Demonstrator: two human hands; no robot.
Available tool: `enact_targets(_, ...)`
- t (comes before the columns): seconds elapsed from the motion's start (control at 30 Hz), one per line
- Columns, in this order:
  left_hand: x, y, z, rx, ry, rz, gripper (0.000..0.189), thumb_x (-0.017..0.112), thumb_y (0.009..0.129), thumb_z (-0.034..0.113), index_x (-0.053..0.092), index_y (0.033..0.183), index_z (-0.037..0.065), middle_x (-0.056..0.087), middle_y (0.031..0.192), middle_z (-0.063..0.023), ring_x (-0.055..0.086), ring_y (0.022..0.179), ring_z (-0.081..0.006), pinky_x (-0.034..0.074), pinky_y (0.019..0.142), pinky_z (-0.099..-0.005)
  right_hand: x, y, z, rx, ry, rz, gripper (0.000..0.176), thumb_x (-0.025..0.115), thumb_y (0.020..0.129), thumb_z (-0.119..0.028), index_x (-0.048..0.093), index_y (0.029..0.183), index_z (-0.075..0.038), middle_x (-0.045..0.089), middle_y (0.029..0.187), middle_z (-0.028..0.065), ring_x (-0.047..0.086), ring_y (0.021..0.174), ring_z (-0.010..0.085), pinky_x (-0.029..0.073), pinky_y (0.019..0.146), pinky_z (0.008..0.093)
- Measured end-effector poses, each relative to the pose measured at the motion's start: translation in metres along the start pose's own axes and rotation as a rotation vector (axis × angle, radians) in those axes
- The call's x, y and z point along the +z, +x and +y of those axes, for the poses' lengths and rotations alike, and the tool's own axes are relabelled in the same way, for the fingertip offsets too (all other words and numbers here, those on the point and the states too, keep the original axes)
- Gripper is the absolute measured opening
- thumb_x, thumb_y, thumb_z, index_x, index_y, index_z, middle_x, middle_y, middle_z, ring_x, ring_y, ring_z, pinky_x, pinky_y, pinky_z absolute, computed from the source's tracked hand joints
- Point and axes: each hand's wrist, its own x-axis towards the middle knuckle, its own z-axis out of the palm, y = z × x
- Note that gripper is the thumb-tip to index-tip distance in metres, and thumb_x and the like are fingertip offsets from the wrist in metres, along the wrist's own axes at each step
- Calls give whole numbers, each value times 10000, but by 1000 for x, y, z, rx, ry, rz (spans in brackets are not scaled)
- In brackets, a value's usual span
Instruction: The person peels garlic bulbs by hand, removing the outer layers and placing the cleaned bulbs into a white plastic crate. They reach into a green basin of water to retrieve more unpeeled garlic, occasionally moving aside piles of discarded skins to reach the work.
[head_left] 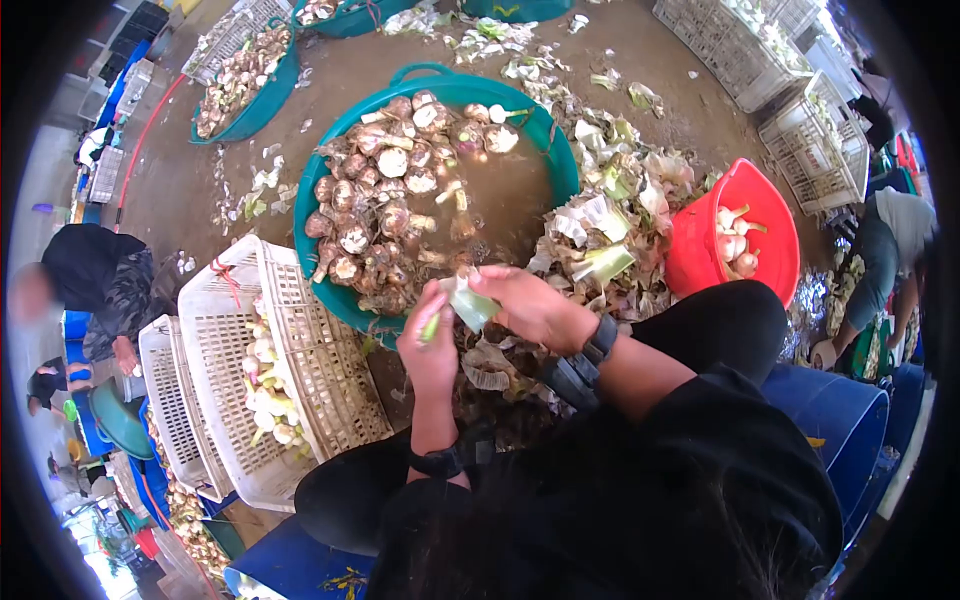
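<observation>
My left hand (430,345) is closed around a bulb with a green stalk, mostly hidden by the fingers. My right hand (530,308) pinches a pale green outer leaf (472,305) right beside it, and the two hands nearly touch. Both are over the near edge of a green tub (308,205), which holds brown water and many muddy bulbs (393,162). Peeled leaves (605,262) lie heaped to the right of the tub. On the left, a white crate (225,370) holds cleaned white bulbs (265,390).
A red bucket (690,240) with several peeled bulbs stands at the right. White crates (735,60) are at the upper right, and another green tub (275,115) at the upper left. One person (90,280) is at the left, another (880,260) at the far right.
</observation>
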Motion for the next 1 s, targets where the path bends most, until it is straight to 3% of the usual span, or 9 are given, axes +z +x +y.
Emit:
enact_targets(0.07, -1, 3, -2, -910, -1180, 352, 268, 573, 844, 120, 542, 1084, 6, 604, 997, -147, 598, 915, -253, 496, 789, -331, -8, -15, 0, -351, -583, -179, 192, 474, 903, -183, 569, 944, -21, 588, 874, 20, 534, 827, 103, 435, 759, 270)
enact_targets(0.2, -10, -15, -41, -1218, -1398, 442, 215, 574, 852, 215, 560, 920, 12, 611, 826, -78, 616, 726, -174, 535, 698, -322, -20, -71, -37, -490, -382, -140, 194, 525, 866, -185, 596, 956, -29, 615, 946, 97, 569, 891, 143, 449, 772, 276)
enact_targets(0.37, -10, 8, 3, -762, -637, 350, 126, 569, 850, 144, 535, 849, 23, 562, 701, -35, 536, 602, -92, 438, 559, -222, -11, -71, -57, -187, -1815, -94, 461, 601, 755, -450, 583, 1110, -157, 626, 837, 160, 609, 794, 312, 487, 710, 386)
enact_targets(0.53, -19, 11, 20, -562, -638, 106, 125, 533, 870, 142, 525, 865, 17, 551, 706, -32, 525, 616, -88, 434, 570, -221, 8, -14, -27, -162, -443, -79, 269, 572, 856, -173, 589, 1043, 19, 588, 692, -4, 525, 619, 56, 415, 496, 215)
enact_targets(0.67, -13, 11, 23, -799, -906, 225, 167, 529, 878, 204, 534, 859, 39, 551, 689, -24, 504, 558, -81, 417, 477, -213, 13, -8, -15, -175, -525, 30, 165, 563, 848, -133, 626, 890, 13, 597, 697, 30, 529, 593, 103, 436, 528, 258)
enact_targets(0.73, -14, 13, 21, -1120, -1039, 291, 183, 538, 872, 251, 564, 887, 70, 555, 673, -3, 468, 493, -63, 365, 384, -187, 19, -32, -21, -1168, -1005, 53, 135, 543, 848, -104, 614, 781, -11, 595, 703, 53, 548, 674, 148, 457, 619, 290)
enact_targets(0.87, -23, 2, -17, -1413, -1385, 484, 193, 524, 862, 309, 578, 893, 126, 550, 662, 41, 451, 477, -39, 339, 390, -160, 9, -73, -63, -1281, -980, 405, 94, 546, 811, -35, 585, 728, -15, 584, 793, 88, 547, 763, 217, 448, 683, 335)
enact_targets(0.93, -23, 3, -13, -1428, -1412, 526, 228, 539, 844, 343, 577, 926, 133, 537, 650, 38, 452, 482, -40, 340, 393, -167, -1, -59, -56, -836, -1137, -22, 165, 545, 841, -187, 598, 760, -54, 594, 744, 87, 575, 729, 259, 463, 679, 372)
enact_targets(1.0, -21, 5, -7, -1375, -1392, 522, 251, 552, 832, 355, 573, 913, 118, 524, 632, 31, 458, 481, -51, 348, 399, -181, 13, -60, -38, -332, -1920, -171, 238, 556, 823, -298, 590, 770, -69, 608, 760, 116, 593, 704, 312, 471, 659, 387)
